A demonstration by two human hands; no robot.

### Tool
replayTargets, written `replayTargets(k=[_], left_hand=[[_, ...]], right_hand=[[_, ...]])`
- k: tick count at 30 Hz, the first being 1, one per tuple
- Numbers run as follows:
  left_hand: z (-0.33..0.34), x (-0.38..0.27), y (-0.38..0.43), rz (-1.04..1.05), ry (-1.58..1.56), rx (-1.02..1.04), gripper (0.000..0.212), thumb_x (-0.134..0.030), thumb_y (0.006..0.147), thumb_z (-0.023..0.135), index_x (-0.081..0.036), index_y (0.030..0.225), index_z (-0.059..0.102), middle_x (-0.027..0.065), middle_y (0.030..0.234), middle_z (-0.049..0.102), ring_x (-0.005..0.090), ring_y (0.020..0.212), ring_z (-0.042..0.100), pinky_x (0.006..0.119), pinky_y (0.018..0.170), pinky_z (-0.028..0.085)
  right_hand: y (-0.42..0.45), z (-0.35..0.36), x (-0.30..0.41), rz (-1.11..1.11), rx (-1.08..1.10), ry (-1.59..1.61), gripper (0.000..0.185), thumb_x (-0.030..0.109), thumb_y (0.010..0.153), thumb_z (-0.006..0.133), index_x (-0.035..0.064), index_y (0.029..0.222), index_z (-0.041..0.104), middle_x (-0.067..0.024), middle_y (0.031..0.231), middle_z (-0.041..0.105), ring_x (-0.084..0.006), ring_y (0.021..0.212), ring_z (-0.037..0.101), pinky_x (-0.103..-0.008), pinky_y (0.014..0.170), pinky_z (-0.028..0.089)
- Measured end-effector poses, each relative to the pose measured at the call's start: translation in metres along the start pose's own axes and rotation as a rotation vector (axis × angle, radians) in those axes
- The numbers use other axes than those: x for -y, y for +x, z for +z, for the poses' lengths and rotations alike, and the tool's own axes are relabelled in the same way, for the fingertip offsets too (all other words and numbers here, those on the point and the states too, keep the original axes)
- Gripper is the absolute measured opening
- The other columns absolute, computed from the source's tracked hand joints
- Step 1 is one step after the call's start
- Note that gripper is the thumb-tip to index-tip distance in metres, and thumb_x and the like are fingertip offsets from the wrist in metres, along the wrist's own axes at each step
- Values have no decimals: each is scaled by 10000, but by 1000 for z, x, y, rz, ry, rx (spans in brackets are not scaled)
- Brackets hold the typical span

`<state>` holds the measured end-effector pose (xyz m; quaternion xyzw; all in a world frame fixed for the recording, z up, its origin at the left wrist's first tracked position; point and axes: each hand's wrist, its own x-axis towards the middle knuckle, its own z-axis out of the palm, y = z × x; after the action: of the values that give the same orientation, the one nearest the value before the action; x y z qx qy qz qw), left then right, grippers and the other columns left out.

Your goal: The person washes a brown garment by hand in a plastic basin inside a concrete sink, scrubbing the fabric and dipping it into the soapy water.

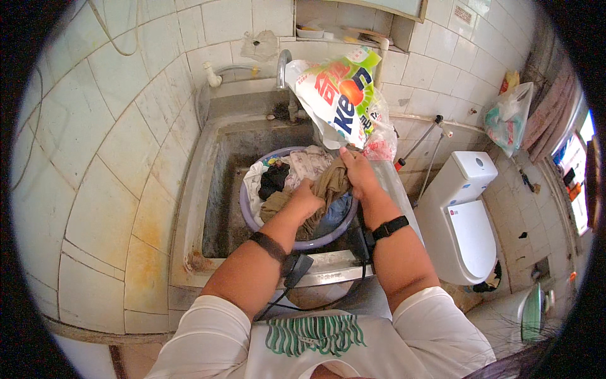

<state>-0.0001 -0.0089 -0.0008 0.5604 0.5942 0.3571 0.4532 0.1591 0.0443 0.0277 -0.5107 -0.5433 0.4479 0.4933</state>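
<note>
A lavender plastic basin (pixel 307 245) full of clothes sits in a stainless steel sink (pixel 227 128). My left hand (pixel 310 201) is closed on a brown garment (pixel 329 182) over the basin. On the same garment, nearer the basin's right side, my right hand (pixel 358 171) grips with the thumb on top. Around it in the basin lie a pale patterned cloth (pixel 310 166), a black cloth (pixel 274 180), a white cloth (pixel 253 184) and a blue piece (pixel 337 213). Just beyond my right hand stands a Keon laundry detergent bag (pixel 338 94).
A curved metal faucet (pixel 284 68) rises behind the sink, partly hidden by the bag. To the right are a white toilet (pixel 466 227) and a hanging plastic bag (pixel 509 118). Black cables (pixel 326 305) run from devices strapped to my forearms.
</note>
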Motion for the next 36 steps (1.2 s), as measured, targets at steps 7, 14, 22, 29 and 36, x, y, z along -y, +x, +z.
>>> replayTargets(k=[7, 14, 22, 29, 36], left_hand=[[-11, -4, 10, 262, -79, -583, 319, 6, 693, 546, -29, 1010, 546, 166, 996, 601, 375, 951, 558, 408, 845, 424], [-17, -23, -4, 170, 219, -657, 318, -8, 713, 525, -155, 985, 598, 69, 1061, 590, 322, 1038, 497, 427, 904, 311], [-3, 43, 39, -106, 694, 202, 395, -55, 729, 570, -166, 1101, 640, 146, 1178, 589, 336, 1122, 538, 451, 936, 370], [23, 53, 54, -234, 1059, 411, 434, -37, 713, 588, -66, 1145, 611, 193, 1238, 542, 359, 1133, 531, 451, 945, 412], [10, 72, 65, -201, 855, 538, 411, -55, 728, 580, -71, 1137, 614, 184, 1268, 524, 362, 1179, 498, 505, 969, 366]], right_hand=[[-6, -8, 19, 35, 32, 275, 315, 194, 856, 637, -50, 1046, 585, -70, 908, 611, -151, 798, 552, -286, 719, 464], [-10, -8, 3, -125, 466, -188, 134, 29, 780, 641, 28, 914, 641, 9, 838, 603, -106, 770, 530, -245, 698, 442], [-14, 5, -21, -31, 983, -950, 297, 174, 678, 683, 21, 929, 644, -50, 766, 630, -180, 718, 550, -333, 661, 450], [-10, 30, -42, 182, 1303, -1116, 436, 298, 720, 664, 39, 1069, 637, -120, 966, 649, -241, 865, 579, -369, 786, 446], [-2, 31, -69, 39, 1418, -1139, 524, 257, 708, 666, 29, 1170, 575, -153, 1042, 642, -247, 948, 573, -357, 841, 441]])
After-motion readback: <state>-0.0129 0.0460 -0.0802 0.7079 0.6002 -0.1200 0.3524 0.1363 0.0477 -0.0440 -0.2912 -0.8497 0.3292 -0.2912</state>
